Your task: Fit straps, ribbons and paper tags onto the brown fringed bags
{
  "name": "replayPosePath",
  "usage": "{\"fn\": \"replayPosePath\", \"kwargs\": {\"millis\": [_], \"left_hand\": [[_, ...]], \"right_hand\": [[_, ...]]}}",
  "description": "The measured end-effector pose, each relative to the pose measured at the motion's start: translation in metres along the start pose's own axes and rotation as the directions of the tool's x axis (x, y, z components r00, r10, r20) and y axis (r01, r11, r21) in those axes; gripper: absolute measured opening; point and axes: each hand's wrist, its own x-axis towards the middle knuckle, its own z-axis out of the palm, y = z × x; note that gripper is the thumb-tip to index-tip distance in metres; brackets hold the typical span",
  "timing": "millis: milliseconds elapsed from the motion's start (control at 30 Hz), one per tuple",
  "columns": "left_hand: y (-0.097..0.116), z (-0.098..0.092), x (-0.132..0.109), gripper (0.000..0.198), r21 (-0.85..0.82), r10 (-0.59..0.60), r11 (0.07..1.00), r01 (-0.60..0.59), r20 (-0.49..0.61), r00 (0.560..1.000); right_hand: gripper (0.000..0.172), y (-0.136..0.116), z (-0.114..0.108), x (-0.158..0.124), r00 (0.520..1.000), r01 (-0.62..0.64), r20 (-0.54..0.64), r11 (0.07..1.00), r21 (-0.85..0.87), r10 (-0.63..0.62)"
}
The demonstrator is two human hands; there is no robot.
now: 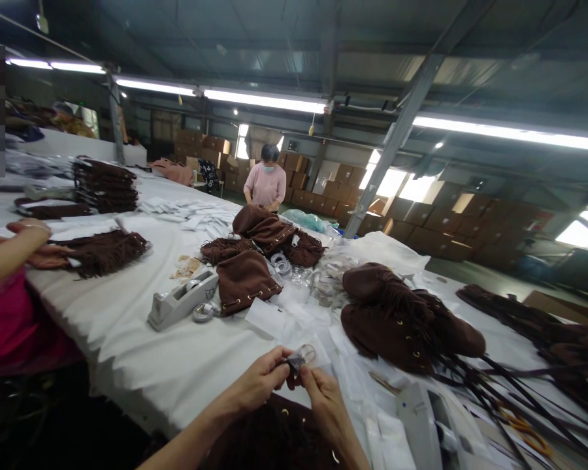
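At the table's front edge, my left hand [264,375] and my right hand [323,395] nearly meet. Both are closed, pinching a small dark grey piece with a clear, shiny plastic part [306,354]; its exact kind is too small to tell. Just below my hands lies a brown bag [279,424] with gold eyelets and dark fringe, partly hidden by my forearms. Beyond my fingers, white paper sheets [264,318] lie on the white-covered table [176,365].
Brown bags [247,284] form a pile ahead, beside a grey tape dispenser [183,300] and a tape roll [203,313]. More bags [392,326], another dispenser [426,424] and orange-handled scissors [526,431] are right. A co-worker's hands [46,251] touch a fringed bag [108,253]; another person [267,183] stands opposite.
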Motion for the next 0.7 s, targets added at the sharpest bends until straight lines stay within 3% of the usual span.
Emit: {"fn": "replayPosePath", "kwargs": {"millis": [133, 200, 267, 333, 400, 467, 600, 700], "left_hand": [[-0.015, 0.003, 0.008, 0.032, -0.094, -0.016, 0.996, -0.006, -0.226, 0.974], [-0.022, 0.004, 0.013, 0.036, -0.121, -0.064, 0.992, 0.024, -0.345, 0.936], [-0.026, 0.005, 0.018, 0.039, -0.140, -0.096, 0.989, 0.043, -0.399, 0.912], [-0.027, 0.006, 0.022, 0.041, -0.148, -0.093, 0.988, 0.035, -0.405, 0.910], [-0.024, 0.006, 0.023, 0.040, -0.135, -0.078, 0.990, 0.026, -0.395, 0.915], [-0.021, 0.006, 0.022, 0.037, -0.105, -0.047, 0.994, 0.010, -0.356, 0.933], [-0.022, -0.001, 0.017, 0.032, -0.058, 0.053, 0.996, -0.063, -0.165, 0.985], [-0.030, -0.004, 0.016, 0.031, -0.004, 0.066, 0.998, -0.068, -0.188, 0.980]], "right_hand": [[0.048, -0.002, 0.010, 0.002, 0.995, 0.086, -0.027, 0.986, -0.146, -0.091], [0.040, 0.000, 0.016, 0.003, 0.974, 0.115, -0.162, 0.966, -0.233, -0.155], [0.038, 0.006, 0.021, 0.004, 0.900, 0.144, -0.350, 0.936, -0.320, -0.259], [0.038, 0.011, 0.024, 0.006, 0.814, 0.225, -0.423, 0.888, -0.402, -0.398], [0.028, 0.013, 0.024, 0.010, 0.775, 0.333, -0.362, 0.821, -0.464, -0.519], [0.023, 0.011, 0.021, 0.013, 0.758, 0.391, -0.299, 0.771, -0.502, -0.579], [0.021, 0.005, 0.016, 0.015, 0.732, 0.378, -0.313, 0.743, -0.552, -0.605], [0.021, 0.005, 0.019, 0.014, 0.723, 0.362, -0.291, 0.702, -0.614, -0.627]]}}
